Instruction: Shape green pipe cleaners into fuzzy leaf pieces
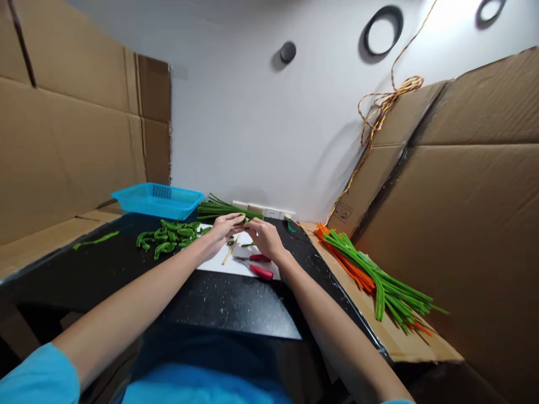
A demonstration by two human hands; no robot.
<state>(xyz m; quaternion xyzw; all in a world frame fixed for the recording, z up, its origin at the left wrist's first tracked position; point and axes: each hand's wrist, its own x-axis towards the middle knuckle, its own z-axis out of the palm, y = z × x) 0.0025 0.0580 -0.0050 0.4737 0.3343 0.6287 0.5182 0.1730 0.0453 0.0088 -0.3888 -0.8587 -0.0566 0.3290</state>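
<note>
At the frame's centre, the left hand (225,227) and right hand (264,237) together pinch a small green piece (243,222) above a white sheet (217,262) on the black table (227,297). Cardboard panels (67,129) stand left and right; 2 black rings (367,33) mark the pale wall (236,112), upper right.

A single head-worn camera is looking forward and down from the wearer's side of the white sheet (236,271), sitting above and back from it. It is facing the pale wall (236,118) beyond the sheet. Being close, its wide view is catching blue clothing (202,387) nearer than the sheet, the left hand (223,229) and right hand (264,235) over it, and cardboard panels (80,123) to its left and right.
</note>
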